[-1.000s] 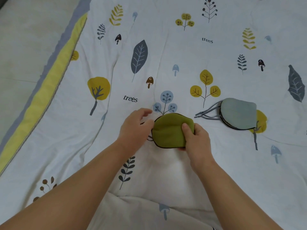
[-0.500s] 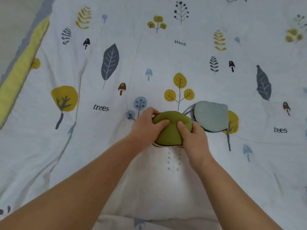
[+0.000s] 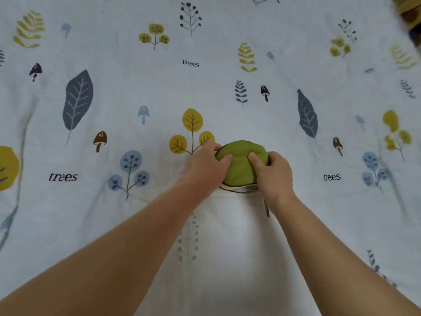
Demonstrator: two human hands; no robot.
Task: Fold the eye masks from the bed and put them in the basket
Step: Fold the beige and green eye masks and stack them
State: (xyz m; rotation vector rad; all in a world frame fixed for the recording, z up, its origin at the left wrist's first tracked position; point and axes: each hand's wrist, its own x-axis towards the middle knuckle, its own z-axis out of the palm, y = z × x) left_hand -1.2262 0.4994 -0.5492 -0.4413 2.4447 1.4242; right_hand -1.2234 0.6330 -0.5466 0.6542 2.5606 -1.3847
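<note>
A folded green eye mask [image 3: 240, 163] lies in the middle of the bed [image 3: 227, 236]. My left hand [image 3: 205, 167] grips its left side and my right hand [image 3: 274, 175] grips its right side, with both thumbs pressing on top. Under the green mask's near edge peeks the rim of a grey-blue eye mask [image 3: 239, 189], mostly hidden. A dark strap [image 3: 267, 208] trails toward me beside my right wrist.
The bed cover is white with printed leaves, trees and mushrooms, and it is wrinkled. A blurred brown-yellow object [image 3: 410, 17] shows at the top right corner; I cannot tell what it is.
Both hands carried the green mask to the right, onto the grey-blue mask, which is now almost covered. My left hand closed on the green mask. The view swung to the right.
</note>
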